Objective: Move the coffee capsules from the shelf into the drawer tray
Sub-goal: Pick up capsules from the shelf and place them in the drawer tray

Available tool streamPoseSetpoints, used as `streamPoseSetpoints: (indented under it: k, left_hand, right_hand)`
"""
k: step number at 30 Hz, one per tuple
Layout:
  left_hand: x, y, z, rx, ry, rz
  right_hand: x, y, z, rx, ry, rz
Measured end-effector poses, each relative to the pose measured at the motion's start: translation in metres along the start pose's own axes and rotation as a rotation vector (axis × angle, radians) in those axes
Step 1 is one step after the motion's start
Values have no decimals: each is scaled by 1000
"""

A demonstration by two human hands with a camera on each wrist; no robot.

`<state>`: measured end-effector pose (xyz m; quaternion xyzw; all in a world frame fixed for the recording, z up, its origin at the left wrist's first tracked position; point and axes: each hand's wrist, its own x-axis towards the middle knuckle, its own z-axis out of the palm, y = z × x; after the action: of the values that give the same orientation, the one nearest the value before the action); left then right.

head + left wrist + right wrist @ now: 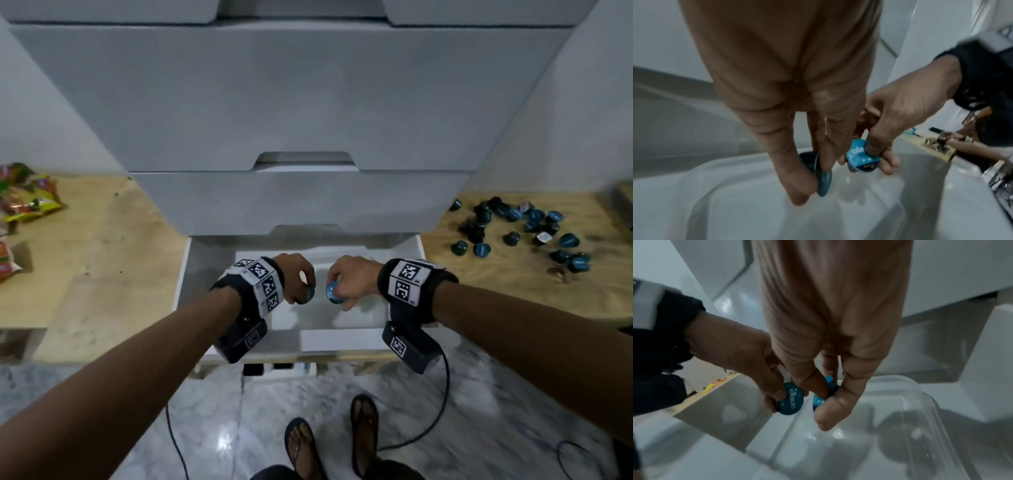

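Both hands hang side by side over the clear plastic tray (pixel 356 318) inside the open white drawer (pixel 183 274). My left hand (pixel 301 284) pinches a dark capsule with a blue foil lid (pixel 308 294), also the left capsule (pixel 823 180) in its wrist view. My right hand (pixel 337 286) pinches a second blue-lidded capsule (pixel 333 292), the right capsule (pixel 819 400) between thumb and fingers. The two capsules are a few centimetres apart, just above the tray's floor (pixel 818 449). A heap of several blue and black capsules (pixel 520 229) lies on the wooden shelf (pixel 496 270) at the right.
Closed white drawer fronts (pixel 291 102) rise behind the open drawer. Colourful snack packets (pixel 25 195) lie on the wooden shelf at the left. My sandalled feet (pixel 332 442) stand on the marble floor, with black cables (pixel 442 404) trailing down from the wrist cameras.
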<state>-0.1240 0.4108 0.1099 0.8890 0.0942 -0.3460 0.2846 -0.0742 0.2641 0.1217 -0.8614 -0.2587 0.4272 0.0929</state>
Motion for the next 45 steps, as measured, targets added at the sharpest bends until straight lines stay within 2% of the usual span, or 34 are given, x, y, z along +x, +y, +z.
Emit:
streamPoseSetpoints:
  k: [4,8,14,19,22,27,34,38,45]
  left_hand:
    - [28,-24,7,100,-165,-60]
    - [53,-44,12,175,-286,-126]
    - [87,-68,19,66,-469,-190]
    - [83,-64,18,152,-586,-193]
    - [79,-61,18,204,-647,-197]
    - [78,-61,18,269,-629,-188]
    - [77,-66,26,357,-535,-164]
    - [77,-67,22,387,-490,-139]
    - [78,-68,19,382,-500,-137]
  right_hand:
    - [29,-2,5,-141,-132,41]
    - [54,-4,9,-108,-267,72]
    - [78,-7,18,-194,-415,20]
    - [95,-9,29,-215,-461,-11]
    - [100,-11,33,-136,-514,38]
    - [107,-18,37,-320,-468,-38]
    - [113,-22,39,-365,-507,30]
    - [114,-20,42,-244,-573,58]
    - [103,-16,34,44,-636,118]
